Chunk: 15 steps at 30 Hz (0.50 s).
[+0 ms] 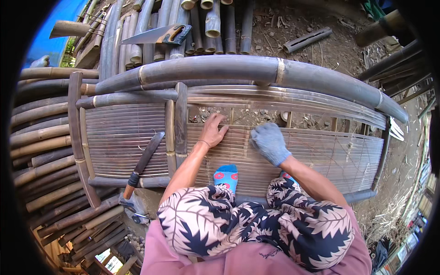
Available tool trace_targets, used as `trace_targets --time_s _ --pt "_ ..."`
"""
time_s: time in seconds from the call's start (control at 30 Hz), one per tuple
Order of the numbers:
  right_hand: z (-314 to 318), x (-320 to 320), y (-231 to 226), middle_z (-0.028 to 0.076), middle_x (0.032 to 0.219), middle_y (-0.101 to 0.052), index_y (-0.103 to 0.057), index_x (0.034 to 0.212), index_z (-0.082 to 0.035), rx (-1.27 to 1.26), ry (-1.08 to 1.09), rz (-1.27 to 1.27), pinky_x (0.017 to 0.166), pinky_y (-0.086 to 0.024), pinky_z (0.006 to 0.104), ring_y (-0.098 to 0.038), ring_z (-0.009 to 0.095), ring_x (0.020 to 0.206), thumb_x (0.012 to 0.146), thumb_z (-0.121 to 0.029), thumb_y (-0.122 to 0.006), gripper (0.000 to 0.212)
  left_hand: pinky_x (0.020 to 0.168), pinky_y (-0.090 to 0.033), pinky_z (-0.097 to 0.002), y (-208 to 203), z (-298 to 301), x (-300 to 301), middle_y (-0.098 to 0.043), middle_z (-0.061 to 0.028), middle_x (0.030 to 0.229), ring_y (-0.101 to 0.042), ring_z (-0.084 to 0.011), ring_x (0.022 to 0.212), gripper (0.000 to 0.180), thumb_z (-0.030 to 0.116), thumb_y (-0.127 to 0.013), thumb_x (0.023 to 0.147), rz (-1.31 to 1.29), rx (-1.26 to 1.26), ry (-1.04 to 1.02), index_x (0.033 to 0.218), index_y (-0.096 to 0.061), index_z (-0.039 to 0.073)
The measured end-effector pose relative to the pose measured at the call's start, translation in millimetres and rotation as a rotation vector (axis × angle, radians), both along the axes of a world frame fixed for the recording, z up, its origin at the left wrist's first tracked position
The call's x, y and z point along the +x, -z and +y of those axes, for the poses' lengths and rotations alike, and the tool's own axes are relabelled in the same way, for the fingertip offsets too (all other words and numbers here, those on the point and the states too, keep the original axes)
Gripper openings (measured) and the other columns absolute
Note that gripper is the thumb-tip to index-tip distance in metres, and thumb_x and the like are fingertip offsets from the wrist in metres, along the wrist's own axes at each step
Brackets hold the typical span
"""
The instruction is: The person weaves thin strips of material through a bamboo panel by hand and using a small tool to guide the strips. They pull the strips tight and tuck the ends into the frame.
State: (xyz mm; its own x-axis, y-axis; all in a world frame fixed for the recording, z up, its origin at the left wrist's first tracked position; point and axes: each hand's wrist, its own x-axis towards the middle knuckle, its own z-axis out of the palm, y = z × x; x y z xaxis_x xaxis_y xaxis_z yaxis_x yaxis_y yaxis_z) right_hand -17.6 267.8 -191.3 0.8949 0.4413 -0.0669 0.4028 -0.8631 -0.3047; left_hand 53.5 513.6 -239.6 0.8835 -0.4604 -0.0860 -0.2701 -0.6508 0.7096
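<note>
A long bamboo frame lies before me, with a panel of thin bamboo slats (339, 158) on its right part. My bare left hand (212, 131) rests at the far edge of these slats, thumb and fingers apart. Closed into a fist, my right hand (269, 143) in a grey glove presses on the same edge; anything inside it is hidden. Thin reddish string crosses the slats. Beyond my hands a gap shows the ground, and past it runs a band of more slats (293, 98). My feet in blue patterned socks stand on the near slats.
A big knife (149, 156) lies on the smaller left slat panel (123, 130). Thick bamboo (215, 68) forms the frame's far side. Behind it, a handsaw (156, 36) rests on stacked bamboo poles. More poles (46, 133) are piled at the left; a split bamboo piece (307, 40) lies on the dirt.
</note>
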Motion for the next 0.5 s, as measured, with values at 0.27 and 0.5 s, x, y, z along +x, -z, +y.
trace_targets --time_s 0.27,0.5 --pt "30 22 14 0.015 0.076 -0.068 -0.071 0.077 -0.007 -0.128 -0.041 0.139 0.067 -0.051 0.0457 -0.067 0.031 0.072 0.077 -0.019 -0.061 0.016 0.097 -0.044 -0.0468 -16 -31 -33 -0.055 -0.0168 0.113 -0.054 -0.0362 0.108 0.048 0.006 -0.071 0.064 -0.329 0.006 0.289 0.111 -0.06 0.003" --pt "-1 16 -76 0.009 0.07 -0.059 -0.064 0.092 0.0 0.735 0.379 1.148 0.046 -0.051 0.0317 -0.058 0.017 0.054 0.091 -0.03 -0.053 0.032 0.073 -0.051 -0.0467 -6 -37 -7 -0.065 -0.0143 0.085 -0.064 -0.0354 0.078 0.012 0.018 -0.058 0.087 -0.176 -0.084 -0.031 0.086 -0.065 0.008"
